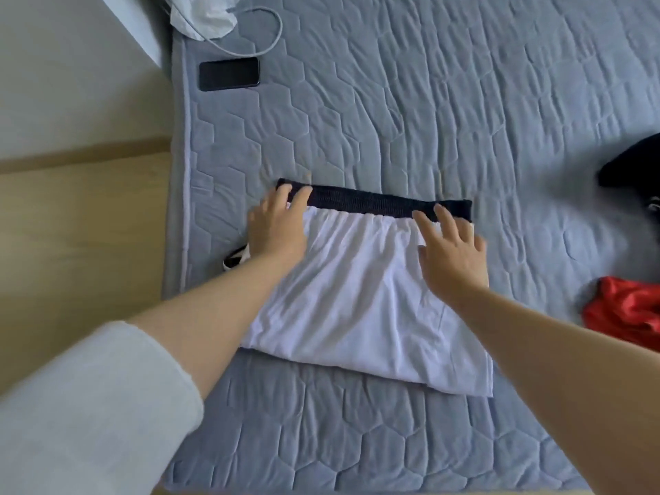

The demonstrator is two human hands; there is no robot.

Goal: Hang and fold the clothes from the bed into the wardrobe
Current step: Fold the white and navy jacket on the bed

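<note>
Near the bed's (pixel 428 101) left edge, the left hand (pixel 278 226) and right hand (pixel 451 251) rest flat, fingers straight, on the folded white garment (pixel 357 309), gripping nothing. A phone (pixel 228 73) lies towards the far-left corner, and a red garment (pixel 628 312) and black garment (pixel 635 166) lie by the right edge.

The right edge cuts off red garment (pixel 629 310) and black garment (pixel 633 166).

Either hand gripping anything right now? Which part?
Nothing is gripped. The left hand and right hand rest flat, fingers straight, on the white garment at its dark waistband end.
</note>
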